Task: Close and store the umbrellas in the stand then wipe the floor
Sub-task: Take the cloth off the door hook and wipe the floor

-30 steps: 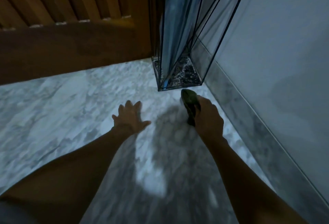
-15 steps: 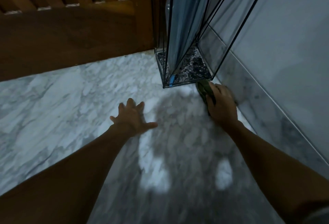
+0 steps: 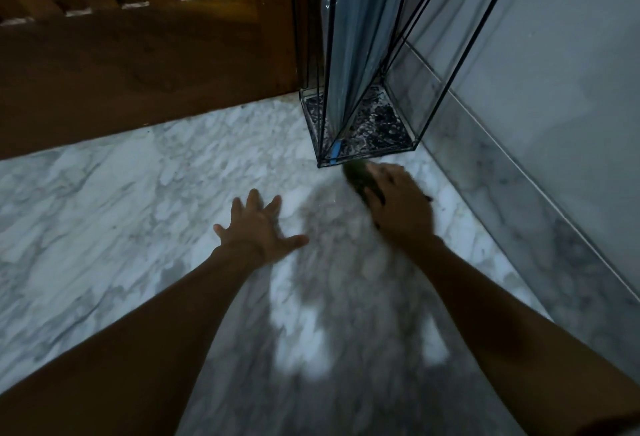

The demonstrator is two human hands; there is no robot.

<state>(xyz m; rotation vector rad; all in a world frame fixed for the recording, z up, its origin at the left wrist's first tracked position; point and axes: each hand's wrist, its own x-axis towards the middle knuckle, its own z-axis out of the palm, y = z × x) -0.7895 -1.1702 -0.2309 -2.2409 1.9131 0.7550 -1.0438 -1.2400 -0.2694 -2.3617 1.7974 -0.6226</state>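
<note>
A marble floor runs to a wooden door and a pale wall. In that far corner stands a wire stand with a closed blue-grey umbrella upright inside. The left hand lies flat on the floor, fingers spread wide. The right hand, blurred, holds a green cloth against the floor just before the stand, its fingers close together and bent over it.

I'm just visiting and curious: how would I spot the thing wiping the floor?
Find the wire-frame umbrella stand in the corner beside the wooden door. On the marble floor just in front of it, the right hand holds a cloth. It is the only dark green thing there.
</note>
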